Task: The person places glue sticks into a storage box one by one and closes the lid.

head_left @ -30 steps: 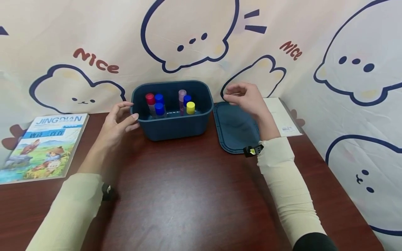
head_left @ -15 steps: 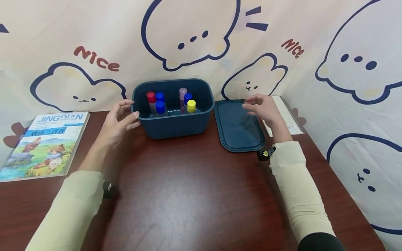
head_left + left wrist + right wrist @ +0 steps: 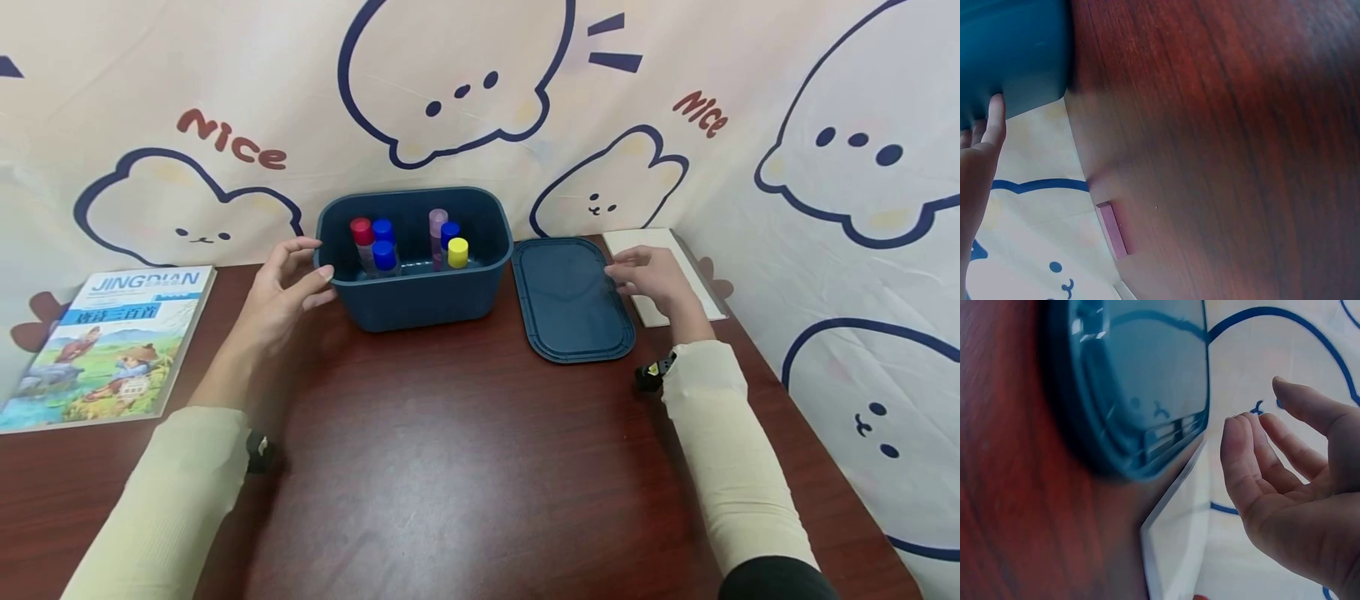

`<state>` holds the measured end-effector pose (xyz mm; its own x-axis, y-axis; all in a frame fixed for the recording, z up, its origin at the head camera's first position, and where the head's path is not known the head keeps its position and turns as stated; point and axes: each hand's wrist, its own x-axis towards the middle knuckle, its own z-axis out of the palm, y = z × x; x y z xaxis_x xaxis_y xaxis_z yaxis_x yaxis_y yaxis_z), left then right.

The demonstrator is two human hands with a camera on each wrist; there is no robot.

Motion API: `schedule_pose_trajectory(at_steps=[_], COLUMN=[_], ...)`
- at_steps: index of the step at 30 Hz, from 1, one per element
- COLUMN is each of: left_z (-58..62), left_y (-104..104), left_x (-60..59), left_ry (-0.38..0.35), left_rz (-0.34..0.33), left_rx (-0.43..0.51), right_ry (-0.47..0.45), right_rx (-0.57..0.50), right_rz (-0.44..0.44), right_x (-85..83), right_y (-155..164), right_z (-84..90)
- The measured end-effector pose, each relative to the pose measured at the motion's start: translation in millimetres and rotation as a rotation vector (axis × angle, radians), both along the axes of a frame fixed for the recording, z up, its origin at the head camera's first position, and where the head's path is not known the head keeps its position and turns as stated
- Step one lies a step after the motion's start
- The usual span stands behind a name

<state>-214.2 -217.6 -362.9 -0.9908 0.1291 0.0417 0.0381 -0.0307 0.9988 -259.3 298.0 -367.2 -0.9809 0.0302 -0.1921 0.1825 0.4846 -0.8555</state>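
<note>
A dark blue plastic box [image 3: 420, 296] stands open at the back of the table, with several capped tubes [image 3: 384, 250] upright inside: red, blue, purple and yellow caps. My left hand [image 3: 288, 283] rests against the box's left wall with its fingers relaxed; in the left wrist view the box [image 3: 1010, 56] and a fingertip [image 3: 994, 115] on it show. The box's blue lid [image 3: 573, 300] lies flat to the right. My right hand [image 3: 648, 275] hovers open at the lid's right edge, holding nothing; in the right wrist view the lid [image 3: 1141, 394] lies beside the loosely curved fingers [image 3: 1260, 450].
A picture book [image 3: 105, 346] lies at the table's left edge. A white booklet [image 3: 663, 250] lies under my right hand, beside the lid. A printed cloth backdrop [image 3: 480, 100] rises close behind the box and along the right side. The dark wood table [image 3: 450, 450] stretches toward me.
My right hand has moved right and down, from above the lid's left side to its right edge. My left hand and the box have stayed put.
</note>
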Motion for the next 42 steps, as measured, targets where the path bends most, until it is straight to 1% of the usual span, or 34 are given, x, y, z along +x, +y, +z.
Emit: schedule_pose_trajectory(at_steps=[7,13,19,22,29,38,42], left_z=[0.1,0.4,0.1,-0.8,-0.9,-0.1,-0.1], left_y=[0,1,1,1,1,0,0], left_x=[0.5,0.2,-0.7,-1.1,-1.1,0.2,-0.1], left_ry=[-0.001,-0.002,-0.002,-0.002,-0.004,-0.006,-0.007], left_rz=[-0.005,0.004,0.004,0.003,0.007,0.008,0.007], left_rx=[0.033,0.017,0.024,0.029,0.039,0.018,0.000], right_ry=[-0.054,-0.076,-0.095,-0.113,-0.118,-0.123,-0.140], right_rx=[0.068,0.080,0.089,0.113,0.173,0.184,0.133], right_rz=[-0.022,-0.030,0.012,0.036,0.043,0.026,0.015], right_x=[-0.5,-0.2,0.4,-0.7,-5.7,-9.4,-7.8], right_y=[10,13,9,7,6,10,13], right_z=[-10.0,-14.3,-13.3,-13.4,-14.5,-13.6,-15.9])
